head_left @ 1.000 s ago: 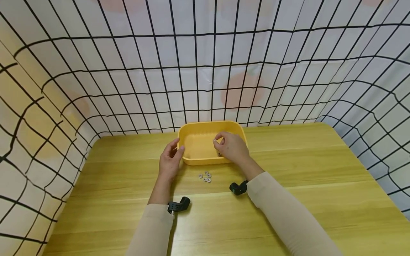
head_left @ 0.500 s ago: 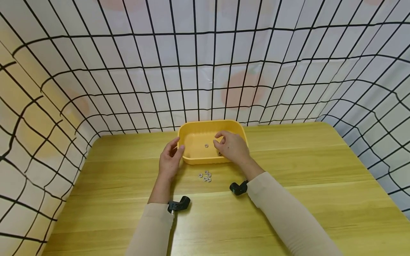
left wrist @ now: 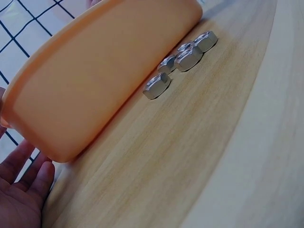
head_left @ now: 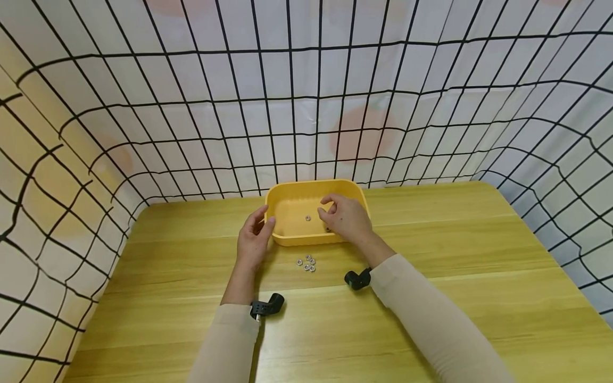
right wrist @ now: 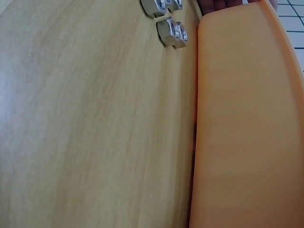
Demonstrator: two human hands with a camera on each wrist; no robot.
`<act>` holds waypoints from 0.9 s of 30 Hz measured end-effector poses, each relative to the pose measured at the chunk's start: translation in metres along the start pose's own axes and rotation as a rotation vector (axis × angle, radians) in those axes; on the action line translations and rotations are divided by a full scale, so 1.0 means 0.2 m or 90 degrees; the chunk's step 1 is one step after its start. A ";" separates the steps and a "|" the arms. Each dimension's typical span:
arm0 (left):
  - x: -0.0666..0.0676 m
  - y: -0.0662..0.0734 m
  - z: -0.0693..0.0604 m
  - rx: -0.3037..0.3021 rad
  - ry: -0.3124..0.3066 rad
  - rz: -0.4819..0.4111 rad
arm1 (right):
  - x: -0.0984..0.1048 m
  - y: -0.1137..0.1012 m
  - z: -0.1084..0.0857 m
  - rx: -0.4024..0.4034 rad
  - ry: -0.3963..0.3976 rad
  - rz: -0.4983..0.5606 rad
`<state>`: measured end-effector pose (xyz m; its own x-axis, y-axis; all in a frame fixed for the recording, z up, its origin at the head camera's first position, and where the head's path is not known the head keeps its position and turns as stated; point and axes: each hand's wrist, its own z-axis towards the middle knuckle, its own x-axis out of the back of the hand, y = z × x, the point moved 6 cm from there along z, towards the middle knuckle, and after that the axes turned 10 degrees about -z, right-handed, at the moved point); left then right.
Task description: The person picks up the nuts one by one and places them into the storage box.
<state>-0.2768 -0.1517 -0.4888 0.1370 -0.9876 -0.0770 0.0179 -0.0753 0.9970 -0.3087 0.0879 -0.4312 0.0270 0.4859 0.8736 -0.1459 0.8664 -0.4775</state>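
Observation:
In the head view a yellow plastic tray stands at the back of the table. My left hand is at its left end, thumb by the front corner and fingers relaxed along the outside. My right hand hovers over the tray's right part, with a gap between thumb and forefinger and nothing visible in it. One hex nut lies on the tray floor; another small nut shows partly beneath the right hand. Several steel hex nuts sit grouped on the table before the tray.
The wooden table reaches toward me and out to both sides. Black wire mesh rises behind the tray and along the left and right sides, with a pale cloth behind it. Each wrist carries a black camera.
A second ago the right thumb and forefinger pinched a nut above the tray. They let go, and the nut now lies on the tray floor. The left hand has stayed in place.

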 end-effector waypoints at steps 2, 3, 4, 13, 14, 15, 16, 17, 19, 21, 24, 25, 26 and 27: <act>0.00 0.00 0.00 0.001 0.000 -0.002 | 0.01 0.00 0.00 0.005 0.011 0.028; 0.00 0.00 0.00 0.001 0.000 -0.003 | 0.02 0.00 0.00 0.007 0.019 0.047; 0.00 0.00 0.00 0.001 0.000 -0.007 | 0.04 0.00 0.00 0.011 0.030 0.070; -0.01 0.02 0.00 -0.014 -0.007 -0.012 | 0.13 0.00 -0.07 0.060 0.088 0.227; -0.01 0.02 0.00 -0.015 -0.007 -0.009 | 0.13 -0.02 -0.09 0.068 0.083 0.222; -0.01 0.02 0.00 -0.016 -0.007 -0.009 | 0.13 -0.03 -0.11 0.075 0.075 0.219; -0.01 0.02 0.00 -0.017 -0.007 -0.009 | 0.12 -0.04 -0.13 0.079 0.063 0.220; -0.01 0.02 0.00 -0.018 -0.007 -0.008 | 0.12 -0.06 -0.15 0.082 0.048 0.222; -0.01 0.02 0.00 -0.019 -0.005 -0.006 | 0.10 -0.08 -0.20 0.080 0.016 0.233; -0.01 0.01 0.00 -0.017 -0.002 -0.005 | 0.09 -0.09 -0.24 0.067 -0.017 0.250; 0.00 0.01 0.00 -0.016 0.003 -0.001 | 0.06 -0.08 -0.30 0.041 -0.060 0.272; 0.00 0.01 0.00 -0.017 0.004 0.000 | 0.05 -0.08 -0.32 0.033 -0.075 0.278; 0.00 0.01 0.00 -0.018 0.005 0.000 | 0.04 -0.07 -0.34 0.029 -0.089 0.283; 0.00 0.01 0.00 -0.018 0.005 0.002 | 0.03 -0.06 -0.36 0.024 -0.104 0.286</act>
<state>-0.2763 -0.1520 -0.4866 0.1451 -0.9866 -0.0743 0.0461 -0.0682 0.9966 -0.2365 0.0878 -0.4272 -0.2024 0.7842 0.5865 -0.1428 0.5689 -0.8099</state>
